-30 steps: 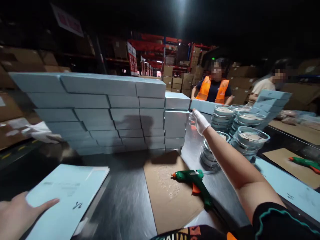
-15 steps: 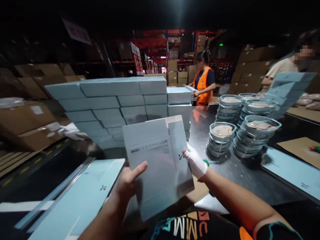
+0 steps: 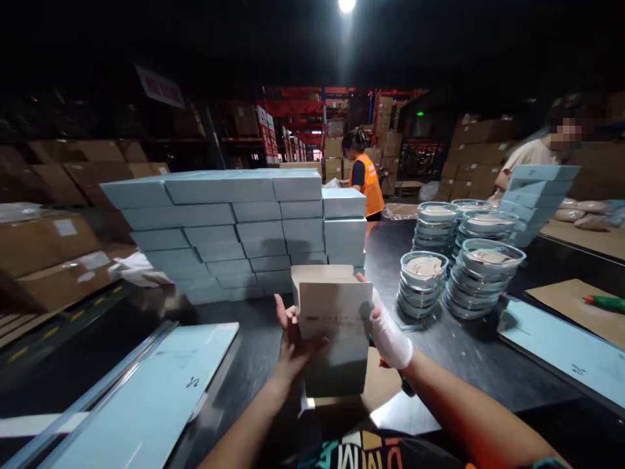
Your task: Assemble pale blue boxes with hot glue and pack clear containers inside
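A light blue-grey folding carton [image 3: 334,358] stands upright in front of me, opened into a box shape with its top flaps raised. My right hand [image 3: 392,340], in a white glove or wrap, grips the carton's right side, thumb near the front edge. At its left side is my bare left hand [image 3: 296,345], with thumb and fingers spread and some fingertips against the front panel; it is not closed around it. Under the carton lies a brown cardboard piece [image 3: 383,381]. A green-and-orange tool is partly hidden behind my right wrist.
Stacked pale blue boxes [image 3: 219,238] form a wall ahead. Stacks of round glass dishes [image 3: 483,280] stand right. Flat blue carton sheets [image 3: 161,384] lie left, others [image 3: 561,345] right. A green-and-orange cutter [image 3: 605,301] rests on cardboard. One co-worker wears an orange vest [image 3: 367,184]; another person stands right.
The flattened carton has been opened out into a box shape. My left hand has moved right with fingers spread; my right hand stays on the right side. The orange-vested co-worker has turned away.
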The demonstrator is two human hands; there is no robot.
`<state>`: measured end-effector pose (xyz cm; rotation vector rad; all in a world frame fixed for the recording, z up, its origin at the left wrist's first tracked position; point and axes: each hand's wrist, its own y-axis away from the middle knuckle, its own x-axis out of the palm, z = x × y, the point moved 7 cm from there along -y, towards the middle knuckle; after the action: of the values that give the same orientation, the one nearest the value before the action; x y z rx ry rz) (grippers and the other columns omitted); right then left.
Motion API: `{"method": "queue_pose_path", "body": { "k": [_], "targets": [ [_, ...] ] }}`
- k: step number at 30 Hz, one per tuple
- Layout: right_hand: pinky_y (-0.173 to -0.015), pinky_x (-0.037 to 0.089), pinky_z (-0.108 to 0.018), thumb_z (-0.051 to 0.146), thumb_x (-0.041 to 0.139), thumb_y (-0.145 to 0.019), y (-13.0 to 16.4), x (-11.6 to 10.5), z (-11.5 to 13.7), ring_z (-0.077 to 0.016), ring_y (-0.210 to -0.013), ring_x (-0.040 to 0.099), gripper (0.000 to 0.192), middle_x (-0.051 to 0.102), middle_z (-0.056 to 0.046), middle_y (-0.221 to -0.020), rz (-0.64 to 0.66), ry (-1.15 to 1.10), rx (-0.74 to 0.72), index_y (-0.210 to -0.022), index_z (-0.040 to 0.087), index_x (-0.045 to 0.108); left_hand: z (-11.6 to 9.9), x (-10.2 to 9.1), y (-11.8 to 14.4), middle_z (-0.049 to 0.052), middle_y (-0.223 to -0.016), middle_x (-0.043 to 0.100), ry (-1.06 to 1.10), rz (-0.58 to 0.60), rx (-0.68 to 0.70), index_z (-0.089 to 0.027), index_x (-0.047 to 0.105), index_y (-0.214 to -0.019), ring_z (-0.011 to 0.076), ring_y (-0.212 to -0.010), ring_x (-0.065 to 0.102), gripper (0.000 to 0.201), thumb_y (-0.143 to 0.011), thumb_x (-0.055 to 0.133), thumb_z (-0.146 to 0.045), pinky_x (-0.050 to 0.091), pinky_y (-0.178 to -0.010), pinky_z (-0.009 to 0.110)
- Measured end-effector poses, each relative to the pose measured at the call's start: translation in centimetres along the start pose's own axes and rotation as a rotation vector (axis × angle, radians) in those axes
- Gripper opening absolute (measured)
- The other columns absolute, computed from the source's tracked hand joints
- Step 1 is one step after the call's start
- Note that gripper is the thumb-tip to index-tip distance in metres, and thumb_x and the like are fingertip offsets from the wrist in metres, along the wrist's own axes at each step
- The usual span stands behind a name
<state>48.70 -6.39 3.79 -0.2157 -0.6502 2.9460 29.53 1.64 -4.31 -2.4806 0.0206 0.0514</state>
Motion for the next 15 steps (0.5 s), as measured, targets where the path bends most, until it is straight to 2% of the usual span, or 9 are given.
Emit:
{"method": "queue_pose_path", "body": {
  "k": [2, 3, 4, 7, 8, 11, 12, 13, 15],
  "targets": [
    [-0.127, 0.044, -0.052, 0.1, 0.061, -0.078, -0.2, -0.3, 0.5, -0.0368, -0.141, 0.062, 0.103, 0.069, -0.017, -0.146, 0.029, 0.005, 0.007, -0.147, 0.024, 0.068, -1.0, -0.4, 0.1, 0.022, -0.171, 0.039, 0.029, 0.049, 0.163, -0.032, 0.0, -0.176, 0.0387, -0.134, 0.067, 0.124, -0.086, 0.074, -0.075, 0.061, -0.106, 0.057],
    [-0.125, 0.046, -0.051, 0.099, 0.065, -0.077, -0.4, -0.4, 0.6, -0.0371, -0.137, 0.065, 0.101, 0.071, -0.017, -0.14, 0.024, -0.004, 0.021, -0.141, 0.022, 0.072, -1.8, -0.6, 0.2, 0.022, -0.176, 0.031, 0.035, 0.08, 0.252, -0.034, 0.002, -0.177, 0.0403, -0.14, 0.063, 0.119, -0.089, 0.071, -0.075, 0.059, -0.109, 0.058],
    [-0.121, 0.05, -0.051, 0.099, 0.065, -0.077, -0.6, -0.5, 0.8, -0.0371, -0.129, 0.068, 0.097, 0.075, -0.017, -0.132, 0.007, -0.017, 0.036, -0.133, 0.021, 0.076, -2.6, -0.6, 0.3, 0.021, -0.178, 0.029, 0.023, 0.123, 0.326, -0.036, 0.007, -0.177, 0.0417, -0.146, 0.059, 0.113, -0.091, 0.07, -0.073, 0.057, -0.113, 0.059],
    [-0.108, 0.059, -0.051, 0.096, 0.062, -0.082, -1.1, -0.4, 1.3, -0.0347, -0.109, 0.074, 0.085, 0.079, -0.014, -0.115, -0.072, -0.066, 0.068, -0.119, 0.021, 0.08, -4.7, -0.5, 0.1, 0.018, -0.17, 0.045, -0.022, 0.239, 0.451, -0.036, 0.029, -0.172, 0.0426, -0.149, 0.057, 0.097, -0.092, 0.075, -0.065, 0.057, -0.115, 0.057],
    [-0.107, 0.06, -0.051, 0.093, 0.063, -0.084, -1.1, -0.3, 1.6, -0.0337, -0.106, 0.074, 0.08, 0.08, -0.013, -0.113, -0.092, -0.071, 0.066, -0.119, 0.022, 0.079, -5.2, -0.7, -0.2, 0.018, -0.169, 0.046, -0.011, 0.246, 0.459, -0.036, 0.029, -0.172, 0.0412, -0.146, 0.059, 0.094, -0.094, 0.074, -0.062, 0.059, -0.112, 0.056],
    [-0.101, 0.062, -0.048, 0.086, 0.068, -0.085, -1.2, 0.4, 2.1, -0.0313, -0.097, 0.075, 0.072, 0.08, -0.013, -0.108, -0.077, -0.114, 0.075, -0.116, 0.022, 0.078, -5.9, -1.9, -0.8, 0.02, -0.178, 0.031, -0.012, 0.17, 0.472, -0.038, 0.02, -0.173, 0.0399, -0.143, 0.062, 0.099, -0.094, 0.075, -0.061, 0.063, -0.104, 0.054],
    [-0.098, 0.062, -0.048, 0.085, 0.068, -0.085, -1.2, 0.6, 2.0, -0.0308, -0.094, 0.075, 0.071, 0.079, -0.013, -0.104, -0.061, -0.13, 0.085, -0.115, 0.021, 0.078, -6.0, -2.2, -0.9, 0.021, -0.177, 0.033, -0.058, 0.154, 0.473, -0.036, 0.027, -0.171, 0.0404, -0.142, 0.062, 0.095, -0.093, 0.076, -0.059, 0.063, -0.104, 0.054],
    [-0.095, 0.063, -0.047, 0.084, 0.069, -0.084, -1.1, 0.7, 1.8, -0.0304, -0.091, 0.074, 0.071, 0.078, -0.013, -0.099, -0.057, -0.138, 0.095, -0.114, 0.02, 0.077, -5.9, -2.4, -0.9, 0.021, -0.172, 0.041, -0.117, 0.146, 0.475, -0.033, 0.038, -0.166, 0.0406, -0.14, 0.064, 0.087, -0.093, 0.078, -0.058, 0.064, -0.103, 0.054],
    [-0.091, 0.063, -0.048, 0.077, 0.07, -0.086, -1.3, 0.7, 0.9, -0.0306, -0.089, 0.073, 0.064, 0.077, -0.011, -0.092, -0.103, -0.125, 0.116, -0.112, 0.019, 0.075, -5.6, -2.5, -0.6, 0.018, -0.148, 0.062, -0.215, 0.143, 0.455, -0.024, 0.061, -0.145, 0.0395, -0.128, 0.07, 0.063, -0.092, 0.079, -0.054, 0.064, -0.1, 0.053]
  ]
}}
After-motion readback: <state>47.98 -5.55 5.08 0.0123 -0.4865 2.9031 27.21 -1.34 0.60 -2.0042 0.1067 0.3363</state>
